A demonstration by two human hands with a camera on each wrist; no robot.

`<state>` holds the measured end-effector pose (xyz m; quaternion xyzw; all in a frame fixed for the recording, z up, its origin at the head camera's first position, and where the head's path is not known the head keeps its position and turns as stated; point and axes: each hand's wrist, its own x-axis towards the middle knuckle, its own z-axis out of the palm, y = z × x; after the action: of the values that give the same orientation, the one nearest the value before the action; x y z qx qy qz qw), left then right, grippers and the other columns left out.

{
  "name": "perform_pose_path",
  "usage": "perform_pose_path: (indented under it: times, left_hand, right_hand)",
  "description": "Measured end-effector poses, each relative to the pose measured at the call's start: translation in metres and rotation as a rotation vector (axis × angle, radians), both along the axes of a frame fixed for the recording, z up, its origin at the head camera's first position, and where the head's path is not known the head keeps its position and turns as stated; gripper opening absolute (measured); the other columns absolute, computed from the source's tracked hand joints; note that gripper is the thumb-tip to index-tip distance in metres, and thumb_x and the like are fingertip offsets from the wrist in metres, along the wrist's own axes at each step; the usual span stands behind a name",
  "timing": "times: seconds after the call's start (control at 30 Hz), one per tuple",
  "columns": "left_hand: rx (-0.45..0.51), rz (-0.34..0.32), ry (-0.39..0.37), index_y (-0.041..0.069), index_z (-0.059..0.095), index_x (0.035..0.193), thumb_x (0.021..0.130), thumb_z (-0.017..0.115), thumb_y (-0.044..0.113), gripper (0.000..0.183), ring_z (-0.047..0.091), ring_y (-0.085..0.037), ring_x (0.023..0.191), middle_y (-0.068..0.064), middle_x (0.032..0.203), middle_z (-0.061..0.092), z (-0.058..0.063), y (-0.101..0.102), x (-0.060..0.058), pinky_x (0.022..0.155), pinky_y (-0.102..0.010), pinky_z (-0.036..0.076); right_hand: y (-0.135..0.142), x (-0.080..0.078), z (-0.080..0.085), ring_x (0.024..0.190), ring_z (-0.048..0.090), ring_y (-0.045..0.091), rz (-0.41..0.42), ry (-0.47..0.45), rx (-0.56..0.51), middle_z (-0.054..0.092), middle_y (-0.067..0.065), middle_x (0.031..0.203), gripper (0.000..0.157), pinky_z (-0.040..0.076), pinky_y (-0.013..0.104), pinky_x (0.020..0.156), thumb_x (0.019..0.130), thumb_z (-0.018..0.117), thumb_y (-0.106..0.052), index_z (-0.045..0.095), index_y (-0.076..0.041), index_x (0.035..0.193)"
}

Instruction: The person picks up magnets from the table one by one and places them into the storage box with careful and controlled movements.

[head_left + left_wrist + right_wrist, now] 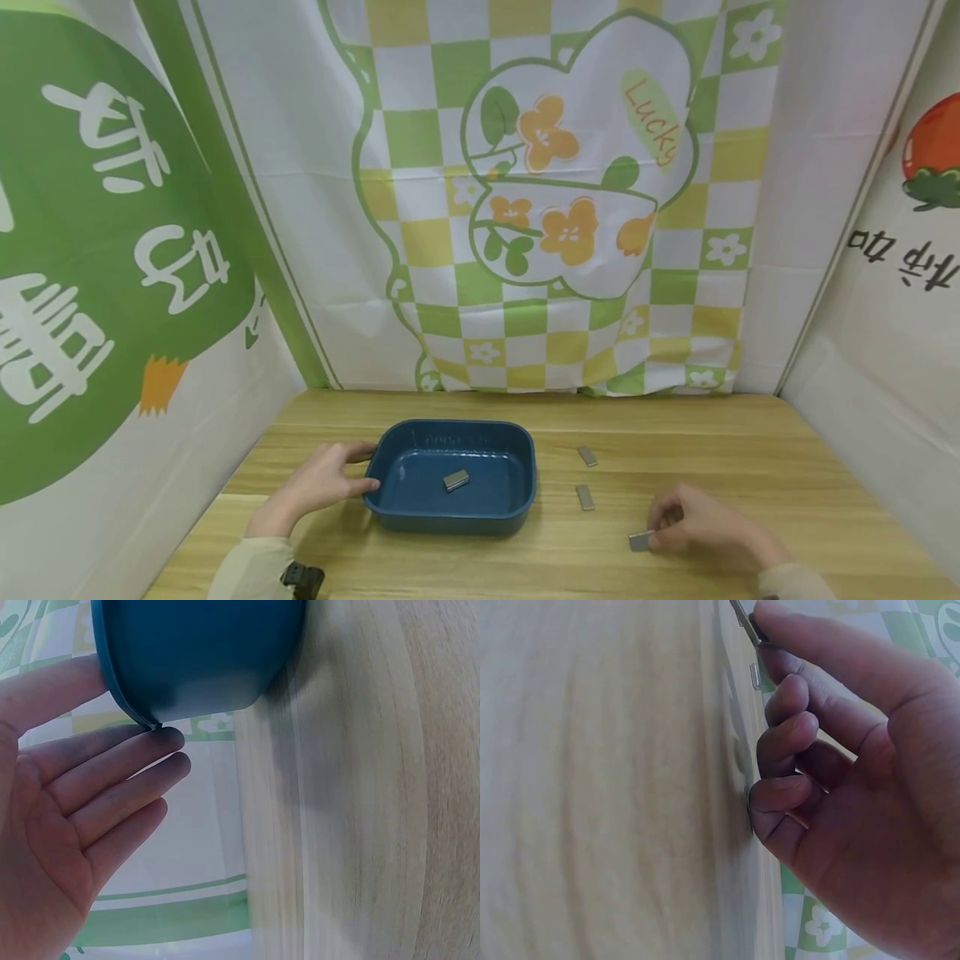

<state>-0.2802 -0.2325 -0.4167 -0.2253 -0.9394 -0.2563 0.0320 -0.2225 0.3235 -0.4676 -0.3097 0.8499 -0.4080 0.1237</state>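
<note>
A dark blue rectangular box (450, 523) with rounded corners and no lid stands on the wooden table. My left hand (318, 482) is at its left end, with fingers fairly straight; in the left wrist view the thumb (56, 694) and fingertips touch the rim. Inside the box lies a small grey block (455, 480) that looks like stacked flat pieces. To the right, my right hand (697, 525) pinches a flat grey metallic rectangle (639, 541) between thumb and index finger, close over the table. The other right fingers curl in toward the palm.
Two more flat grey rectangles, one farther back (587, 456) and one nearer (585, 497), lie between the box and my right hand. A patterned cloth (555, 333) hangs behind the table (675, 425), with printed sheets on both sides. A dark wristband (303, 579) circles the left sleeve.
</note>
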Motion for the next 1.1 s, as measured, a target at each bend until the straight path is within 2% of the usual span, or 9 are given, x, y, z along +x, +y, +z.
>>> perform_pose_path:
  times: [0.3,0.77,1.1]
  left_hand:
    - [-0.009,-0.001,0.004,0.001,0.061,0.123,0.077,0.077,0.027,0.055,0.062,-0.033,0.111,-0.015,0.119,0.066,0.0004,0.0001,0.001,0.097,-0.052,0.046]
    - [0.001,-0.002,-0.005,0.0,0.06,0.123,0.078,0.077,0.027,0.056,0.062,-0.033,0.112,-0.015,0.12,0.066,0.0016,0.0005,0.0017,0.097,-0.052,0.046]
    - [-0.003,-0.005,-0.012,0.0,0.06,0.123,0.078,0.077,0.029,0.056,0.061,-0.033,0.112,-0.016,0.12,0.065,0.0024,-0.0001,0.002,0.096,-0.053,0.046]
  right_hand:
    - [-0.0026,-0.0011,0.0032,0.067,0.052,-0.001,-0.008,0.04,-0.028,0.062,-0.009,0.077,0.004,0.047,0.023,0.056,0.083,0.07,-0.017,0.07,-0.015,0.086]
    - [-0.0062,-0.0032,0.0068,0.072,0.055,0.005,-0.137,0.059,-0.006,0.062,-0.006,0.079,0.009,0.048,0.024,0.062,0.083,0.071,-0.024,0.069,-0.017,0.089]
    - [-0.0102,-0.0056,0.01,0.076,0.056,0.007,-0.181,0.036,-0.024,0.063,-0.002,0.085,0.011,0.049,0.023,0.067,0.084,0.07,-0.023,0.069,-0.015,0.091]
